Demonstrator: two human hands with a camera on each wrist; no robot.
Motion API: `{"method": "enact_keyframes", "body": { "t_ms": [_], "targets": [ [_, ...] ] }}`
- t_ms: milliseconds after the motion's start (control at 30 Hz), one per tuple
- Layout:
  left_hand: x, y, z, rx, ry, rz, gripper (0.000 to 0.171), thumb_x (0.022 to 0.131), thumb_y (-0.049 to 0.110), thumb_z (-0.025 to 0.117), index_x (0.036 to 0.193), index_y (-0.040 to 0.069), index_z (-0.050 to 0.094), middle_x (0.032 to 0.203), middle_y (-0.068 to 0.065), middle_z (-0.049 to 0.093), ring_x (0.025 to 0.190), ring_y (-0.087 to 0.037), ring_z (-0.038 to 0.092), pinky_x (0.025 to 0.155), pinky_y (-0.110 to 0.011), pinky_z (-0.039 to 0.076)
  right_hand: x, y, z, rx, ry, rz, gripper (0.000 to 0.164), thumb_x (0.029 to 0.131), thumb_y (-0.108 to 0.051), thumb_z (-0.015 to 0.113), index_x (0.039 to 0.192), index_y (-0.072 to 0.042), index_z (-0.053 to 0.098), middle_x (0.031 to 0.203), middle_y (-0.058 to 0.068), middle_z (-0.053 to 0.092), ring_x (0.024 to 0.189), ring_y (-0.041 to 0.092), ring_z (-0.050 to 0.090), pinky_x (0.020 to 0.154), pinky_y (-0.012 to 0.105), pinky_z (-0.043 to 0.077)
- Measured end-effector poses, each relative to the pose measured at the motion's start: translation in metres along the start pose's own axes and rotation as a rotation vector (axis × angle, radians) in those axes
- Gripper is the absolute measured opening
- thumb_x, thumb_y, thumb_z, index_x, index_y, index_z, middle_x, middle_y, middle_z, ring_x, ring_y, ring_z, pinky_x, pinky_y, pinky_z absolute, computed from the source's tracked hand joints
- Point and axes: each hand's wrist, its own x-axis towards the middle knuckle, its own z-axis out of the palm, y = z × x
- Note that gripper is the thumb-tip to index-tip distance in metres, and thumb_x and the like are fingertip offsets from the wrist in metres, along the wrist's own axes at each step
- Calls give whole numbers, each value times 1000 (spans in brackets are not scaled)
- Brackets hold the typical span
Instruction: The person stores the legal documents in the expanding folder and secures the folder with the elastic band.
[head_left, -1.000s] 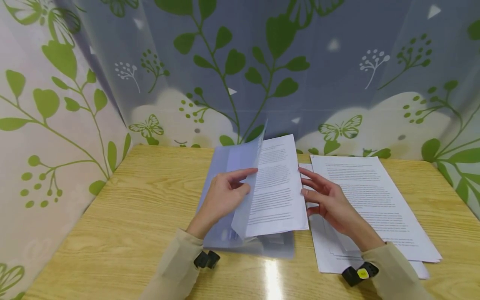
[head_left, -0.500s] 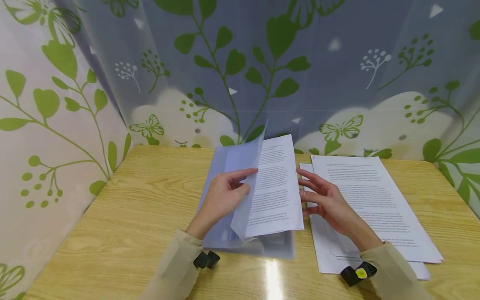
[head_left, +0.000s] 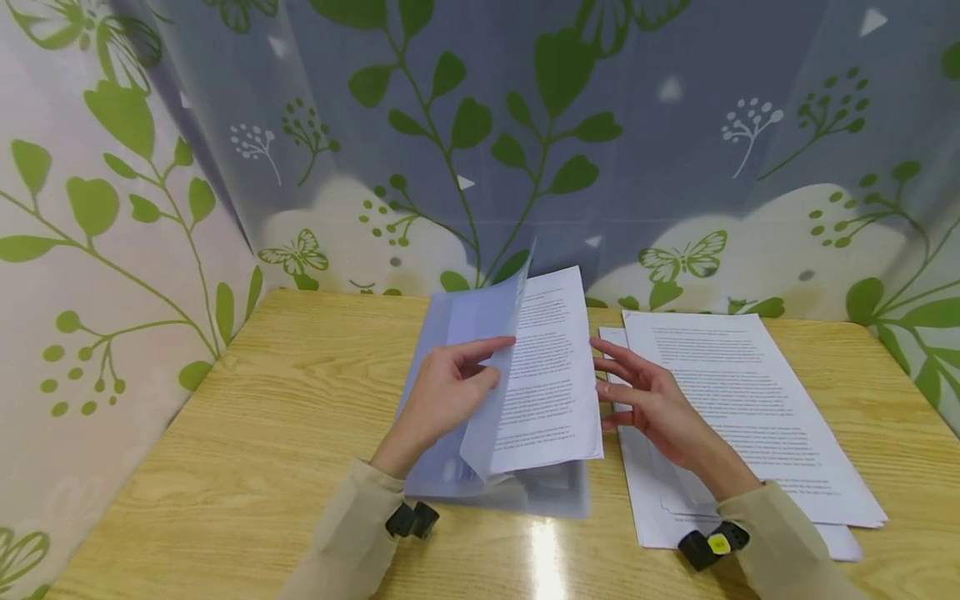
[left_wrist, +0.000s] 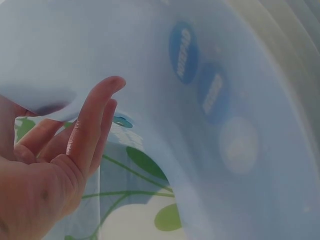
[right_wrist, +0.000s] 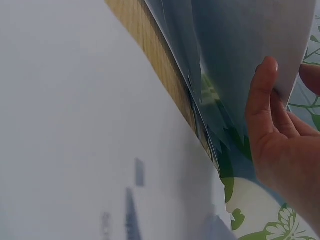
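Note:
A translucent bluish plastic folder [head_left: 442, 321] lies on the table with its front cover raised. My left hand [head_left: 447, 392] holds that cover's edge between thumb and fingers. In the left wrist view, the cover [left_wrist: 260, 125] curves past the fingers of the left hand [left_wrist: 65, 165]. A stack of printed paper sheets [head_left: 551, 375] stands tilted, its left part behind the cover. My right hand [head_left: 652, 400] holds the stack's right edge. From the right wrist, the sheets [right_wrist: 287, 45] show between the thumb and fingers of the right hand [right_wrist: 280, 130].
More printed sheets [head_left: 720, 392] lie in an uneven pile on the wooden table [head_left: 277, 433], under and beyond the right forearm. A patterned curtain [head_left: 480, 125] rises at the table's back edge, and another patterned panel [head_left: 112, 250] stands along the left.
The tilted stack has slid slightly left, further behind the folder's cover, and my right hand has moved left with it. The left hand and raised cover have stayed almost still.

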Motion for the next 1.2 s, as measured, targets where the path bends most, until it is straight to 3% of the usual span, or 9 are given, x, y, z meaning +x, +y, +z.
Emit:
{"method": "enact_keyframes", "body": {
  "t_ms": [300,733,1200],
  "targets": [
    [0,0,0,14,7,4,50,84,4,57,126,23,75,123,-1,75,75,-9,63,53,-21,33,5,2,2,-22,-13,-6,65,99,-10,63,158,-12,37,133,-5,60,101,12,71,76,32,61],
    [0,-1,1,3,12,-13,50,83,4,56,124,26,76,126,-2,73,88,-9,70,67,-24,47,10,7,7,-61,-27,-17,64,99,-11,62,158,-11,37,135,1,57,97,13,70,76,32,60],
    [0,-1,1,12,2,-8,49,85,5,57,125,25,76,119,-4,76,80,-10,68,61,-25,46,15,8,11,-80,-33,5,66,99,-11,63,159,-10,35,142,13,53,97,12,70,76,30,59]
  ]
}}
